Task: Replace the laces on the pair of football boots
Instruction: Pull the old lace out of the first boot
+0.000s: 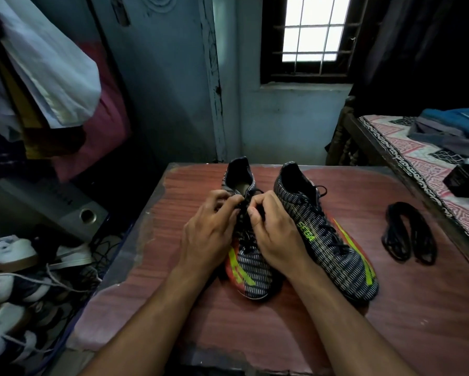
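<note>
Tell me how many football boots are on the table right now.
2. The left boot lies under both hands, the left hand and the right hand working at its laces. The right boot lies beside it, untouched. Neither hides another.

Both hands cover the left boot's upper eyelets, so what the fingertips pinch (lace, probably) cannot be told. The tabletop's near edge is cut off.
</note>
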The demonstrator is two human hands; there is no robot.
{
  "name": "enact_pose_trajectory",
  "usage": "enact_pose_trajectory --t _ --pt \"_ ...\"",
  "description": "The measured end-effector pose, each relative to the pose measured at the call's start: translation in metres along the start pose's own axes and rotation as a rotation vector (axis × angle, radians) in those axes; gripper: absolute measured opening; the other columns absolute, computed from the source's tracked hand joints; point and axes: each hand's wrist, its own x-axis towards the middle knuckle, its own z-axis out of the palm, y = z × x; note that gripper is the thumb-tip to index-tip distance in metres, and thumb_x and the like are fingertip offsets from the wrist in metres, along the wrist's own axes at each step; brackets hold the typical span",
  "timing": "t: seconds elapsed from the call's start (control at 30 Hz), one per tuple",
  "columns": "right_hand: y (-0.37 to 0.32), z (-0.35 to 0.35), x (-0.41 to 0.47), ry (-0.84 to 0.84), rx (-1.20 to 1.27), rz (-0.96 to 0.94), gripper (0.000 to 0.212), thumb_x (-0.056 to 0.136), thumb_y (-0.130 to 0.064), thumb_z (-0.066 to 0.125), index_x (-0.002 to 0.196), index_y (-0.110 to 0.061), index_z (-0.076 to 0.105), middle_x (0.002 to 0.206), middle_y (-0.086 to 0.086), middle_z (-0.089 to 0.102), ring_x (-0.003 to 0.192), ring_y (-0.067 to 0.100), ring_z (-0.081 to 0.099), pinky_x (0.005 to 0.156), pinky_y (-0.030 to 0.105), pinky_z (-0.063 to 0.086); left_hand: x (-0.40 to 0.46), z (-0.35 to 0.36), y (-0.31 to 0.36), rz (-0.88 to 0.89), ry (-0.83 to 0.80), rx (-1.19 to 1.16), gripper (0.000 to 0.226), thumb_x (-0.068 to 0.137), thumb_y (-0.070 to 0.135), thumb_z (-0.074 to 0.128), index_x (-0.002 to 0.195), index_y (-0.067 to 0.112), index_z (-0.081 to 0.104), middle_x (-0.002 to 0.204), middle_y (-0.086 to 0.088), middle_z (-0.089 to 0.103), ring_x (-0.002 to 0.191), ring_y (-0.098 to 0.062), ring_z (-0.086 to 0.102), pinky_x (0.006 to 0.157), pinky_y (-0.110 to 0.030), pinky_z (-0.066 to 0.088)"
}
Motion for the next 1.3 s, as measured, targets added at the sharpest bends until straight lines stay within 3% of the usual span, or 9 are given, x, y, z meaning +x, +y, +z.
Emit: enact_pose_trajectory --t 0.23,0.37,0.43,0.67,0.8,0.87,0.97,1.1,1.3 --pt "-0.002 0.003 -0.002 0.020 0.000 0.017 0.005 0.103 -0.022 0.056 0.101 -0.017 0.054 0.098 -0.011 0.053 0.085 0.006 0.053 0.076 0.018 0.041 -0.003 -0.003 0.002 -0.042 -0.007 0.021 0.019 0.101 0.036 0.044 0.118 0.035 0.052 0.129 0.011 0.051 0.071 -0.022 0.067 0.046 -0.031 0.048" --pt "-0.002 -0.001 -0.003 -0.047 0.041 0.030 0.043 0.094 -0.029 0.071 0.134 -0.025 0.057 0.110 -0.014 0.052 0.099 0.005 0.058 0.086 0.017 0.049 -0.008 -0.008 0.011 -0.095 -0.020 -0.100 0.020 0.101 0.042 0.035 0.116 0.032 0.045 0.127 0.010 0.040 0.067 -0.029 0.064 0.048 -0.038 0.050" --pt "-0.002 0.000 -0.002 -0.026 0.013 -0.008 0.046 0.090 -0.020 0.072 0.135 -0.023 0.062 0.110 -0.012 0.051 0.100 0.005 0.057 0.087 0.020 0.052 -0.009 -0.009 0.013 -0.090 0.002 -0.122 0.019 0.103 0.042 0.035 0.116 0.032 0.044 0.126 0.010 0.040 0.066 -0.029 0.063 0.048 -0.036 0.047" --pt "0.005 0.006 0.001 0.062 -0.007 -0.066 0.012 0.091 -0.010 0.073 0.102 -0.014 0.069 0.097 -0.006 0.051 0.084 0.004 0.054 0.072 0.026 0.053 -0.006 0.001 0.009 0.169 0.081 -0.008 0.017 0.099 0.020 0.052 0.117 0.021 0.053 0.122 -0.001 0.054 0.113 -0.024 0.052 0.091 -0.038 0.042" --pt "0.001 0.004 0.001 0.114 -0.009 -0.034 0.006 0.100 -0.018 0.064 0.104 -0.015 0.067 0.102 -0.008 0.055 0.082 -0.010 0.055 0.068 0.016 0.049 -0.005 0.005 0.006 -0.015 0.029 -0.242 0.026 0.101 0.006 0.053 0.125 0.015 0.056 0.124 0.002 0.053 0.110 -0.018 0.057 0.094 -0.039 0.051" --pt "-0.002 0.002 0.001 0.129 0.011 -0.021 0.011 0.105 -0.027 0.053 0.108 -0.020 0.061 0.106 -0.007 0.056 0.084 -0.007 0.063 0.066 0.020 0.052 -0.004 0.006 0.001 -0.080 0.011 -0.245 0.028 0.103 0.013 0.051 0.130 0.017 0.058 0.131 0.003 0.051 0.116 -0.016 0.057 0.096 -0.039 0.053" --pt "-0.002 -0.001 0.000 0.134 0.018 -0.011 0.011 0.108 -0.032 0.045 0.110 -0.025 0.054 0.107 -0.008 0.054 0.080 0.008 0.069 0.060 0.031 0.054 -0.003 0.006 0.000 -0.052 -0.006 -0.183 0.030 0.103 0.029 0.047 0.126 0.020 0.065 0.130 0.003 0.055 0.114 -0.020 0.061 0.090 -0.042 0.056" --pt "-0.003 0.000 0.000 0.117 0.034 -0.012 0.007 0.105 -0.025 0.054 0.110 -0.023 0.058 0.108 -0.007 0.056 0.083 0.004 0.067 0.063 0.023 0.054 -0.003 0.002 0.005 -0.118 0.033 -0.170 0.021 0.102 0.034 0.042 0.112 0.025 0.058 0.123 0.012 0.048 0.099 -0.017 0.061 0.071 -0.040 0.054" --pt "-0.002 0.006 -0.003 0.025 -0.002 0.037 0.034 0.089 -0.029 0.069 0.123 -0.027 0.064 0.113 -0.009 0.049 0.089 0.003 0.058 0.073 0.025 0.056 -0.008 -0.006 0.011 -0.080 0.016 -0.212 0.016 0.104 0.039 0.036 0.115 0.032 0.046 0.120 0.009 0.037 0.081 -0.015 0.054 0.053 -0.038 0.049"
